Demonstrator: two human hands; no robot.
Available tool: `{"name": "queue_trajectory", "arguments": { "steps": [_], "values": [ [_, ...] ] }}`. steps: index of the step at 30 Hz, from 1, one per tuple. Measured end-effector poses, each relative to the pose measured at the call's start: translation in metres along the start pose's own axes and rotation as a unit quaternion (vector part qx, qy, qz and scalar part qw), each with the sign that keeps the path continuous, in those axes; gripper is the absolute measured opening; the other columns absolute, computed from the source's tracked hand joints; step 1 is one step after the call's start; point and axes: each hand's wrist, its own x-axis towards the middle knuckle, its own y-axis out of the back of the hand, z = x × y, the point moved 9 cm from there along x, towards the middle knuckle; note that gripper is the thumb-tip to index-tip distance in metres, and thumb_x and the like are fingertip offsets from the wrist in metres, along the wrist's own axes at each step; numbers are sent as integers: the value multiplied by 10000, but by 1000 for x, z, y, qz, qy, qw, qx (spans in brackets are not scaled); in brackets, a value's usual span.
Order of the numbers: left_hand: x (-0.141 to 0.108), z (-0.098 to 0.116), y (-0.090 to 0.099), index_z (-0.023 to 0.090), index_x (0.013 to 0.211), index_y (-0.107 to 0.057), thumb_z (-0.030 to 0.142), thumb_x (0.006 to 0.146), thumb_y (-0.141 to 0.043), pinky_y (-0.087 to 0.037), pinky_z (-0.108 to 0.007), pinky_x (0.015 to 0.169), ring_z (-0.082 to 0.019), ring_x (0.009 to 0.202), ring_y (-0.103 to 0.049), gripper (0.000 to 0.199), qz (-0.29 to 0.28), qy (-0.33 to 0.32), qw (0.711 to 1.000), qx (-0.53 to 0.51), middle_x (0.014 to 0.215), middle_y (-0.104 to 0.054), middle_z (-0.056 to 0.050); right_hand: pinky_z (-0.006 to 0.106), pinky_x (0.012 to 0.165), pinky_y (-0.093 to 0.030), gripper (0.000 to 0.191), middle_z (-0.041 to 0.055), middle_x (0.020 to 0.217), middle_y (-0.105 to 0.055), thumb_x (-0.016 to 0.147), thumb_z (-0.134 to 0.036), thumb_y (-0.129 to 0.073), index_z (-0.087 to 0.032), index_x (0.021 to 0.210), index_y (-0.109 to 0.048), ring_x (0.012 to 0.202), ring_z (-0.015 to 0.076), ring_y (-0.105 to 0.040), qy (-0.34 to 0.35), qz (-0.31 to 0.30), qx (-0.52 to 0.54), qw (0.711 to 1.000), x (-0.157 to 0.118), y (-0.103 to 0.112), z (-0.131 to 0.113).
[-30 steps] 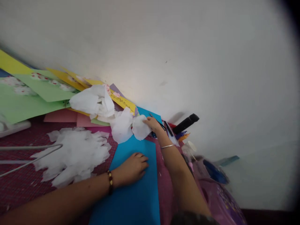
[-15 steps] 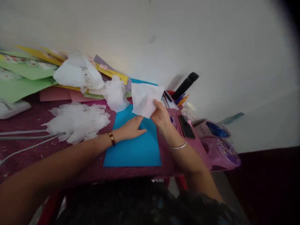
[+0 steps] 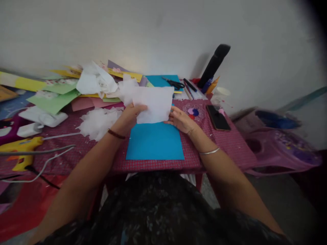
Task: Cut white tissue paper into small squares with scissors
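Note:
A thin white sheet [image 3: 154, 103] is held up over the far part of a blue sheet of paper [image 3: 155, 143] on the table. My left hand [image 3: 131, 117] pinches its left edge, thumb on the front. At the lower right corner of the white sheet, my right hand [image 3: 180, 119] has its fingers bent around the edge. White frilly pieces [image 3: 98, 121] are heaped left of my left hand, and another soft white piece [image 3: 127, 88] sits behind it.
Scissors [image 3: 175, 83], pens [image 3: 189, 86] and a phone [image 3: 218, 117] are at the right. Coloured papers [image 3: 56, 98] and a yellow glue gun [image 3: 22, 149] lie at the left. Pink stools [image 3: 276, 153] stand beside the checked tablecloth [image 3: 158, 165].
My left hand has risen from above the blue paper and taken the white sheet's left edge. The white sheet now spreads wider between both hands. The camera view has shifted.

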Motion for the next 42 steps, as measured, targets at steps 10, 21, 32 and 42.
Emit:
{"name": "queue_trajectory", "arguments": {
  "steps": [10, 21, 32, 42],
  "values": [
    [-9, -40, -22, 109, 711, -690, 161, 794, -688, -364, -222, 506, -102, 550, -490, 98, -87, 24, 982, 167, 616, -629, -9, 290, 661, -531, 329, 9, 766, -691, 692, -419, -783, -160, 854, -663, 666, 146, -612, 74, 203, -199, 956, 1, 46, -4],
    [3, -21, 19, 169, 696, -538, 237, 817, -682, -395, -208, 514, -69, 510, -477, 199, 55, -5, 997, -53, 596, -525, 50, 301, 682, -572, 421, 42, 906, -720, 698, -439, -799, -158, 986, -675, 781, 185, -662, -19, -28, -259, 965, -6, -2, 7],
    [-5, -44, -2, 134, 955, -673, 442, 789, -727, -465, -249, 555, -137, 616, -596, 354, -51, 71, 994, -59, 753, -678, -39, 244, 537, -474, 241, -16, 629, -655, 673, -343, -793, -164, 770, -665, 572, 142, -584, -28, 59, -294, 954, 11, -8, 2],
    [-14, -31, -12, 116, 920, -705, 355, 660, -821, -525, -325, 696, -220, 757, -675, 372, -115, 45, 988, -97, 821, -744, -74, 234, 454, -390, 415, -16, 560, -639, 696, -594, -700, -187, 731, -621, 465, 123, -515, 26, 157, -203, 966, 13, -6, 2]
  ]
}}
